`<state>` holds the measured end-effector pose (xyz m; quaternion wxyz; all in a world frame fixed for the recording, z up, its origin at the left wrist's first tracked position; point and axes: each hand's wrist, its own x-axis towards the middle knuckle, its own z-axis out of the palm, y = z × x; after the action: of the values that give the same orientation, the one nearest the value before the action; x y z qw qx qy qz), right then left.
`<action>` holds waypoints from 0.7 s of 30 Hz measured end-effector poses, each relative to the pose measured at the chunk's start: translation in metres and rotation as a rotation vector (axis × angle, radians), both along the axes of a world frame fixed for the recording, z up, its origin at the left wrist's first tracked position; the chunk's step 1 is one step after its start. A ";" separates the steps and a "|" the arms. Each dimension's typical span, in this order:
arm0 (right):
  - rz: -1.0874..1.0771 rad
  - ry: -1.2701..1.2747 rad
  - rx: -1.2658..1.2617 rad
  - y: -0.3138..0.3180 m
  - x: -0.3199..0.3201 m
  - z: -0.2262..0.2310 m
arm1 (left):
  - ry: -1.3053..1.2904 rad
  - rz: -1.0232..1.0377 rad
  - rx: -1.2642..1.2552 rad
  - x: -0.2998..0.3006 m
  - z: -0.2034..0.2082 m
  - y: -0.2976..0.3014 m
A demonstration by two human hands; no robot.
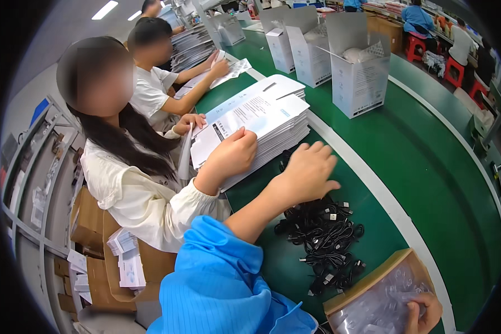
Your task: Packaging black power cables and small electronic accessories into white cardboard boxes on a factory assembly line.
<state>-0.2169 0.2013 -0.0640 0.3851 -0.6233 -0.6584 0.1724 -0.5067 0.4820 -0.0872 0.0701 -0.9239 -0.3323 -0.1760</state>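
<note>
My left hand [309, 172] reaches over the green bench with its thumb spread from its bent fingers; nothing shows in it. Just below lies a heap of black cables [331, 239] with light metal plugs, and a few more dark cables are partly hidden behind the hand. At the lower right my right hand [425, 313] has its fingers closed on a clear plastic piece [403, 295]. That piece is among several others in an open cardboard box [339, 303]. What the fingertips grip exactly is partly hidden by the plastic.
A tall stack of flat white printed cartons [273, 131] stands beyond my left hand. A co-worker in a cream top [145, 189] has hands at it. Open white boxes [359, 78] stand along the white strip [367, 175]. Brown cartons [108, 278] stand at lower left.
</note>
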 end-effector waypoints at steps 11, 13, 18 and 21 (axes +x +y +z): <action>0.018 0.048 0.028 0.010 -0.003 0.006 | -0.292 0.069 -0.553 0.011 0.017 -0.003; 0.009 0.069 0.031 0.009 -0.002 0.005 | -0.334 -0.036 -0.571 0.021 0.021 -0.004; -0.019 0.102 0.023 0.003 0.002 0.005 | -0.324 -0.263 -0.413 0.031 0.006 -0.011; -0.022 0.116 0.051 0.003 0.000 0.007 | -0.316 -0.321 -0.402 0.031 0.006 -0.012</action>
<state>-0.2166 0.2042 -0.0567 0.4403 -0.6092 -0.6324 0.1871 -0.4756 0.4702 -0.0811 -0.1957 -0.9211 -0.2171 -0.2573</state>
